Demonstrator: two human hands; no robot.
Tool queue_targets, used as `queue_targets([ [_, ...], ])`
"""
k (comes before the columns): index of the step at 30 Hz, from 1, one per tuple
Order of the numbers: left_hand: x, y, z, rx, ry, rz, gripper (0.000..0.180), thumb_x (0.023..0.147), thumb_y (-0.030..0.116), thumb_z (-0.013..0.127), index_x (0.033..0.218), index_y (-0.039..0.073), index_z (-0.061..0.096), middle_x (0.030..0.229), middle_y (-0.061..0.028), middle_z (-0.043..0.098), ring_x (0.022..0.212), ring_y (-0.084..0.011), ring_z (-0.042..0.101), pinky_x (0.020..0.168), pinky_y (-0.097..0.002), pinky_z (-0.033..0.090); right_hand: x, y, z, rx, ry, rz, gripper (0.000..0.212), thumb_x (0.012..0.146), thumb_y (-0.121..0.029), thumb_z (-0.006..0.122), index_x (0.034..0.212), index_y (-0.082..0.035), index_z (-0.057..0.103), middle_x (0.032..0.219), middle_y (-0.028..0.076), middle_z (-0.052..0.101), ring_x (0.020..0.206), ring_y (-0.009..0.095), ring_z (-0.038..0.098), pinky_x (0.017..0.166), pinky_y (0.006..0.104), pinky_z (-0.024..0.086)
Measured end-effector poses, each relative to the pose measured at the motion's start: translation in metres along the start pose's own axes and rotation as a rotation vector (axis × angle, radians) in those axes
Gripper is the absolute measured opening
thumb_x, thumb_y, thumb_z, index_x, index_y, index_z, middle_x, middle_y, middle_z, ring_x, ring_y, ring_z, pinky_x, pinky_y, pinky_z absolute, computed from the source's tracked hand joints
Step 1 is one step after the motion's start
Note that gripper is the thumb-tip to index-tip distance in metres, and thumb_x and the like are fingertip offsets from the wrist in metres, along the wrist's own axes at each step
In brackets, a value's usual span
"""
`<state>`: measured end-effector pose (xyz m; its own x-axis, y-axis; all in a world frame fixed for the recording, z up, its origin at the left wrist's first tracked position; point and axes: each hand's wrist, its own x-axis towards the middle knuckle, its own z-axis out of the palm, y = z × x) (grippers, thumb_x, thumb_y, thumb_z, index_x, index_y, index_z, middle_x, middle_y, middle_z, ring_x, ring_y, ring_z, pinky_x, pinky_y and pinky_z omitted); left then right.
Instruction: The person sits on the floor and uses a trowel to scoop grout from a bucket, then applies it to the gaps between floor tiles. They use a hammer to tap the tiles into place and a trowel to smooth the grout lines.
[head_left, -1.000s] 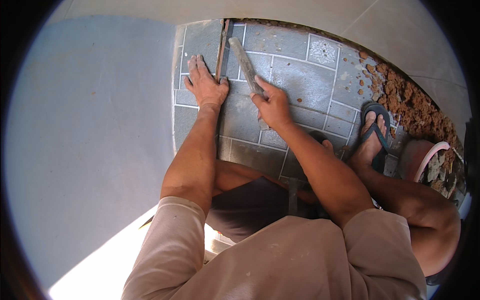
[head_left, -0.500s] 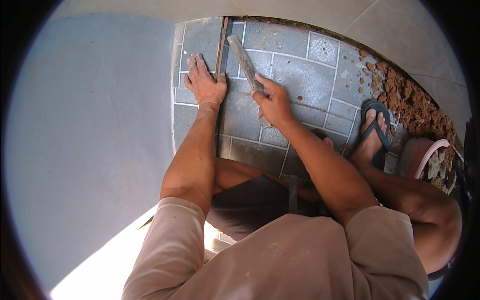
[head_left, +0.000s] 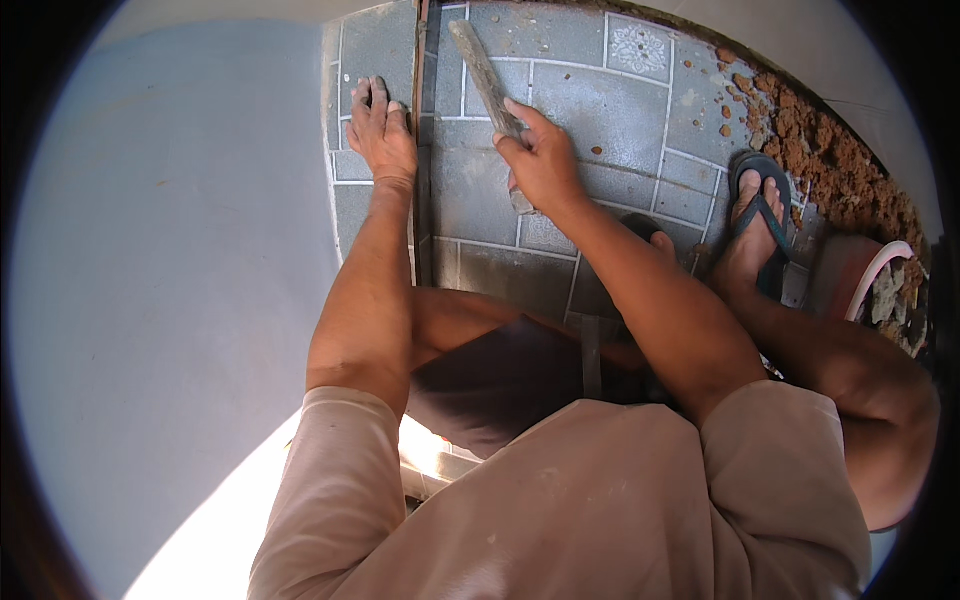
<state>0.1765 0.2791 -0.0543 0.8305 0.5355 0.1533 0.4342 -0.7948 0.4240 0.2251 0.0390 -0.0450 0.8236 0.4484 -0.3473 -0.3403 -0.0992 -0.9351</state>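
My left hand (head_left: 384, 138) rests on a grey patterned floor tile (head_left: 375, 45) beside the pale wall, its fingers loosely bent and apart, holding nothing. A narrow brown-edged gap (head_left: 423, 75) runs along that tile's right side, just right of the hand. In my right hand (head_left: 543, 160) is a worn, grey-brown length of wood (head_left: 477, 62), gripped near its lower part. It slants from upper left to lower right above the grey tiles (head_left: 590, 115) with white lines. The hand hides part of the wood.
At left stands a smooth pale blue-grey wall (head_left: 180, 250). Crumbled reddish soil (head_left: 815, 140) lies along the far right edge of the tiles. My sandalled foot (head_left: 760, 210) is beside it, near a reddish container with a pale rim (head_left: 875, 275) with rubble about it.
The view has shifted, so the floor sits higher in the picture. My left thumb has come off the gap's edge onto the tile and the fingers bend more. My right hand keeps its grip.
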Motion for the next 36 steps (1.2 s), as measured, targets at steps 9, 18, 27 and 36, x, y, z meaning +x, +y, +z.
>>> queue_targets([
  [9,0.005,-0.003,-0.006,-0.001,-0.077,-0.026,0.078,0.095,0.043,0.068,0.162,0.009,0.047,0.171,-0.0149,0.035,0.162,-0.0323,0.022,0.130,-0.0559,0.005,-0.002,-0.001,0.007,0.047,-0.044,0.070,0.055,0.098,-0.012,0.072,0.149,0.000,0.058,0.074,0.010,0.068,0.055,0.013,0.060,0.050,0.0319,0.051],
  [18,-0.002,0.023,-0.011,0.281,-0.093,-0.019,0.116,0.074,0.039,0.091,0.167,0.004,0.031,0.171,-0.0171,0.030,0.161,-0.0317,0.021,0.131,-0.0566,0.008,-0.004,-0.005,0.003,0.048,-0.084,0.074,0.054,0.101,-0.012,0.072,0.150,0.002,0.056,0.073,0.007,0.065,0.054,0.010,0.057,0.046,0.0302,0.048],
  [27,0.001,0.044,-0.012,0.309,-0.121,-0.072,0.112,0.074,0.027,0.087,0.167,0.004,0.029,0.171,-0.0166,0.027,0.162,-0.0318,0.019,0.132,-0.0547,0.008,0.002,-0.009,-0.004,0.063,-0.064,0.086,0.055,0.101,-0.012,0.071,0.152,0.000,0.056,0.072,0.005,0.064,0.053,0.010,0.056,0.046,0.0297,0.048],
  [36,0.001,0.040,-0.011,0.346,-0.086,-0.048,0.113,0.070,0.029,0.086,0.165,0.002,0.031,0.170,-0.0197,0.029,0.159,-0.0351,0.027,0.129,-0.0550,0.014,0.011,-0.007,-0.005,0.172,-0.096,0.150,0.056,0.100,-0.010,0.071,0.153,0.000,0.054,0.074,0.005,0.064,0.053,0.010,0.055,0.045,0.0295,0.047],
])
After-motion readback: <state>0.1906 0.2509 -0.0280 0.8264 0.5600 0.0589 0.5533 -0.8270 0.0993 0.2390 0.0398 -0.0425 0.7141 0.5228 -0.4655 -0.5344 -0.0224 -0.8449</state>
